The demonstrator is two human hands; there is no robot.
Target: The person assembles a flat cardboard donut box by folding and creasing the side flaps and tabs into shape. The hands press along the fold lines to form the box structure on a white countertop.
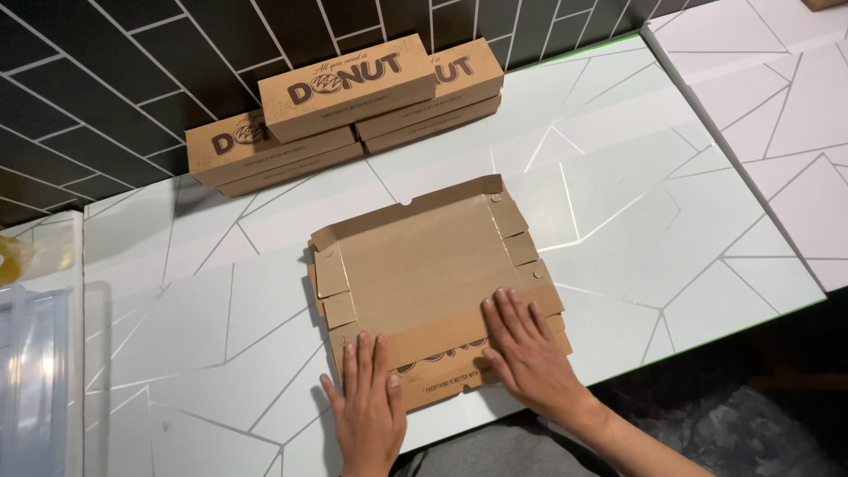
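Head view: an unfolded brown cardboard box blank [433, 274] lies flat at the near middle of the white table [636, 194]. Four assembled long brown boxes [353, 110] are stacked at the far wall. Left hand [367, 402] and right hand [526, 349] press its near flap, palms down, fingers spread, grasping nothing.

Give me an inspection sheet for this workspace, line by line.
Surface: white table with thin angular lines.
Job's things: flat cardboard box blank, unfolded, near flap folded over.
Clutter: stacked closed boxes at the back; clear plastic bin at left edge.
Grippers: left hand and right hand both flat, pressing the near flap.
Cables: nothing seen.
Surroundings: dark tiled wall; second white panel at right.
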